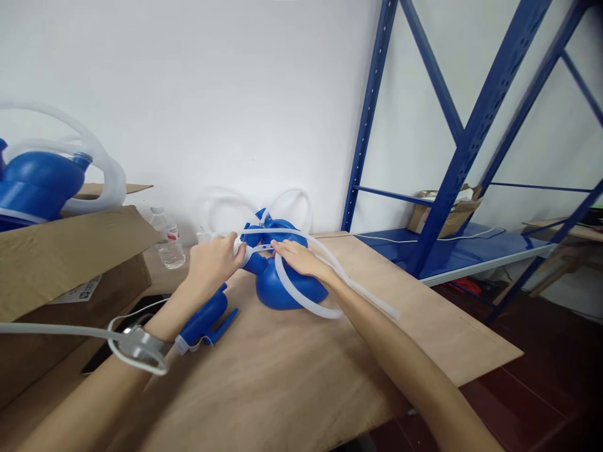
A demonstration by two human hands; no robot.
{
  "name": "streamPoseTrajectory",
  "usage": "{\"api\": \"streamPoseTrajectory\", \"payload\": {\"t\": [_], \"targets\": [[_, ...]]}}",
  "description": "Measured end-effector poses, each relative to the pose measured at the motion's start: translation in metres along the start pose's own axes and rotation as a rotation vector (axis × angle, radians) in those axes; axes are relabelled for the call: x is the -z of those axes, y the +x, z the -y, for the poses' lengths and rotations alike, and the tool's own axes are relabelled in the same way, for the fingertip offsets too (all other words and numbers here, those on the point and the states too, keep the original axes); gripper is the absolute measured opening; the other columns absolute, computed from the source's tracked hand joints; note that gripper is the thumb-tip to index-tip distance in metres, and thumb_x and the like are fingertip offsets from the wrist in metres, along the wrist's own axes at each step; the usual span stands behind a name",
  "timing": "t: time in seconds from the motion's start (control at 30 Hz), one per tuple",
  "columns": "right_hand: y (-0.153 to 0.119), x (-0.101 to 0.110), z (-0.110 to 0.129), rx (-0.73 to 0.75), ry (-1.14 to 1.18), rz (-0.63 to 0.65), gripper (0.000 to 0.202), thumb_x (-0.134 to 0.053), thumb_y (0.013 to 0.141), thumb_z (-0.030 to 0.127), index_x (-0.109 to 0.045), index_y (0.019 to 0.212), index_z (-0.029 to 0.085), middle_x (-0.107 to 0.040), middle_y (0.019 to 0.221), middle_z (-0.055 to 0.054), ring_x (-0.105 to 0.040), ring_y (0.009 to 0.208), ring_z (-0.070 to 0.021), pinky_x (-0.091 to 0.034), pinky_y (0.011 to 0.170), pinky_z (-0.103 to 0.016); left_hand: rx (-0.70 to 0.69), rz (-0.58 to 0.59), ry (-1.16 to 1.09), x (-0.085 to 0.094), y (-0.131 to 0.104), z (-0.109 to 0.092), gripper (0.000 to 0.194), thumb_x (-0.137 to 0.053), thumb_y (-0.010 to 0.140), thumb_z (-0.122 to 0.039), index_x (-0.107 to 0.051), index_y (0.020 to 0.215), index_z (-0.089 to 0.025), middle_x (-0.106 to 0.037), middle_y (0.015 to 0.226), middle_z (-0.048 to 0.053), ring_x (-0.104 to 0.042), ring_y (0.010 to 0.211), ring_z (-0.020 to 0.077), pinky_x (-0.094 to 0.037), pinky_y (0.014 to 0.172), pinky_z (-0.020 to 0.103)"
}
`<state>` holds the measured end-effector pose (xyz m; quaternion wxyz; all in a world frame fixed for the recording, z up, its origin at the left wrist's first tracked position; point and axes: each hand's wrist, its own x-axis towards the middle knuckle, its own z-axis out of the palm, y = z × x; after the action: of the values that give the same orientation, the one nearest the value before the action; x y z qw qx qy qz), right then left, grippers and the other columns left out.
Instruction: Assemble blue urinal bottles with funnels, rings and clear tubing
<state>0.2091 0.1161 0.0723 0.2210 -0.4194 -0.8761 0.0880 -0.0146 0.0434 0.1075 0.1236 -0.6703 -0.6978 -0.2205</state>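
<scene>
My left hand [215, 256] is closed around a white cap [242, 252] at the neck of a blue plastic bottle [294, 290]. The bottle lies on its side on the wooden table. Over its top, my right hand [299, 256] holds the body, with fingertips by a white perforated strap [264, 248]. A translucent hose [301, 298] loops across the bottle and under my right wrist. Right behind sits another blue bottle [285, 233] with its own tubing. By my left forearm lies a smaller blue bottle [205, 320] with a handle. My right thumb is hidden.
A cardboard box [85, 251] on the left carries a large blue bottle [42, 182] with a thick hose. A clear water bottle [169, 242] stands near the wall. Blue metal shelving [443, 182] rises at right. The table [301, 376] ends toward a dark red floor.
</scene>
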Motion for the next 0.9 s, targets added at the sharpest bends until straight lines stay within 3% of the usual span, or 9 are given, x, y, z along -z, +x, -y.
{"api": "streamPoseTrajectory", "payload": {"t": [0.1,0.17,0.23,0.33,0.47,0.57,0.7,0.8,0.9], "targets": [[0.003,0.003,0.002,-0.007,0.021,0.041,0.038,-0.039,0.11,0.046,-0.073,0.121,0.033,-0.071,0.115,-0.003,-0.064,0.112,-0.0231,-0.046,0.1,-0.035,-0.174,-0.002,-0.043,-0.004,0.011,-0.019,0.049,-0.045,0.096,-0.054,-0.078,0.108,-0.02,-0.075,0.116,0.017,-0.066,0.115,0.038,-0.048,0.1,0.05],[0.003,0.004,0.004,-0.028,0.033,0.053,0.038,-0.041,0.109,0.049,-0.073,0.12,0.033,-0.07,0.115,-0.003,-0.064,0.111,-0.0228,-0.046,0.1,-0.034,-0.217,0.102,-0.094,-0.009,0.019,-0.027,0.044,-0.046,0.095,-0.053,-0.078,0.096,-0.022,-0.074,0.118,0.014,-0.063,0.119,0.0362,-0.041,0.108,0.052],[0.003,0.005,0.005,-0.077,0.062,0.046,0.039,-0.043,0.107,0.054,-0.074,0.119,0.034,-0.07,0.115,-0.003,-0.065,0.111,-0.0238,-0.046,0.098,-0.034,-0.185,0.224,-0.151,-0.011,0.026,-0.029,0.04,-0.049,0.093,-0.052,-0.076,0.084,-0.023,-0.076,0.104,0.009,-0.065,0.111,0.0334,-0.039,0.109,0.052],[0.002,0.003,0.008,-0.142,0.085,0.022,0.046,-0.047,0.101,0.067,-0.075,0.117,0.035,-0.071,0.116,-0.004,-0.065,0.113,-0.0273,-0.046,0.095,-0.036,-0.162,0.364,-0.306,-0.01,0.032,-0.023,0.039,-0.052,0.088,-0.055,-0.07,0.075,-0.023,-0.071,0.078,0.003,-0.066,0.088,0.0264,-0.047,0.093,0.041],[0.0,0.001,0.015,-0.189,0.034,-0.002,0.053,-0.051,0.095,0.075,-0.076,0.115,0.033,-0.071,0.119,-0.006,-0.062,0.119,-0.0311,-0.045,0.096,-0.038,-0.129,0.474,-0.465,-0.008,0.034,-0.013,0.038,-0.054,0.08,-0.057,-0.07,0.075,-0.022,-0.066,0.072,0.002,-0.06,0.073,0.021,-0.045,0.066,0.03],[-0.002,0.001,0.021,-0.216,-0.015,-0.006,0.048,-0.055,0.094,0.07,-0.076,0.115,0.032,-0.07,0.124,-0.007,-0.059,0.124,-0.0319,-0.045,0.099,-0.04,-0.137,0.438,-0.456,-0.013,0.035,-0.013,0.033,-0.056,0.076,-0.051,-0.07,0.069,-0.021,-0.065,0.069,0.002,-0.058,0.069,0.0199,-0.044,0.063,0.029],[-0.003,0.002,0.026,-0.224,-0.034,-0.001,0.043,-0.058,0.094,0.066,-0.076,0.113,0.032,-0.07,0.123,-0.007,-0.058,0.126,-0.0315,-0.045,0.101,-0.041,-0.176,0.315,-0.426,-0.024,0.032,-0.016,0.03,-0.051,0.077,-0.045,-0.068,0.07,-0.021,-0.069,0.075,0.005,-0.062,0.078,0.0234,-0.047,0.072,0.032],[-0.003,0.002,0.024,-0.207,-0.041,-0.003,0.042,-0.059,0.092,0.065,-0.076,0.109,0.031,-0.071,0.12,-0.007,-0.059,0.124,-0.0317,-0.045,0.102,-0.043,-0.205,0.241,-0.433,-0.03,0.027,-0.014,0.034,-0.046,0.082,-0.047,-0.068,0.076,-0.022,-0.073,0.09,0.008,-0.064,0.091,0.0263,-0.049,0.083,0.035],[-0.001,0.001,0.019,-0.184,-0.023,-0.001,0.04,-0.059,0.093,0.065,-0.077,0.109,0.033,-0.071,0.119,-0.006,-0.06,0.122,-0.0309,-0.045,0.101,-0.042,-0.227,0.197,-0.45,-0.032,0.022,-0.011,0.04,-0.042,0.089,-0.053,-0.066,0.079,-0.022,-0.073,0.091,0.008,-0.064,0.091,0.0266,-0.049,0.088,0.038]]}}
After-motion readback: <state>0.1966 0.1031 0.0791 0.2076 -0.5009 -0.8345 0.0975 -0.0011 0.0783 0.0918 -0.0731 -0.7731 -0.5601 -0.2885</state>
